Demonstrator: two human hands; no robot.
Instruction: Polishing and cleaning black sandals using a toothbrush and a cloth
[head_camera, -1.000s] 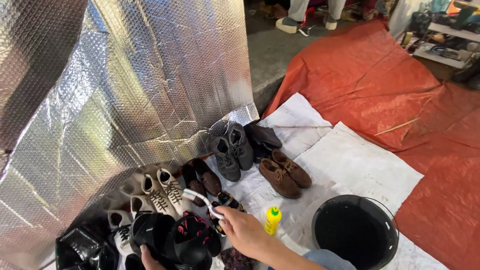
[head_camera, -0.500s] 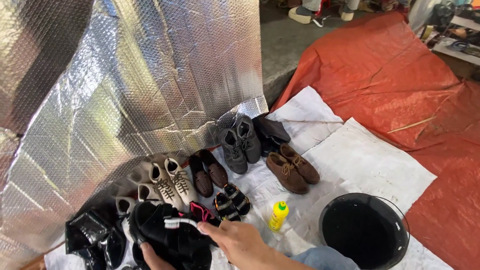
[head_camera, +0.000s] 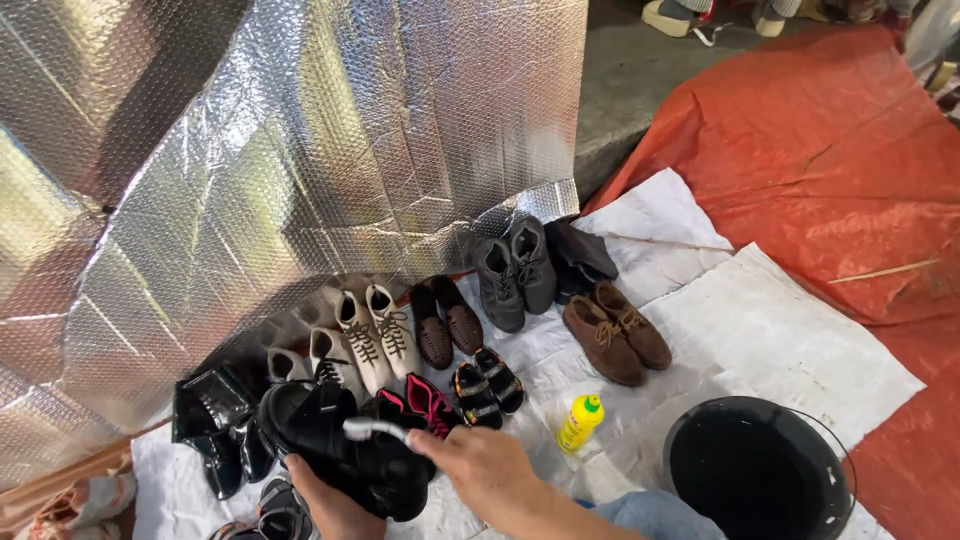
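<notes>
Black sandal, held from beneath in the closed left hand at the lower edge. Right hand is clamped on a white brush laid on its strap. Judgement: short strokes, sandal braced firmly. Count: one yellow bottle, one black bucket, two brown suede shoes, two grey sneakers.

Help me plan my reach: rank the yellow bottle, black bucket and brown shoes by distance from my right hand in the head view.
1. Yellow bottle, just right of the right hand.
2. Brown shoes, up and right.
3. Black bucket, far right.
</notes>
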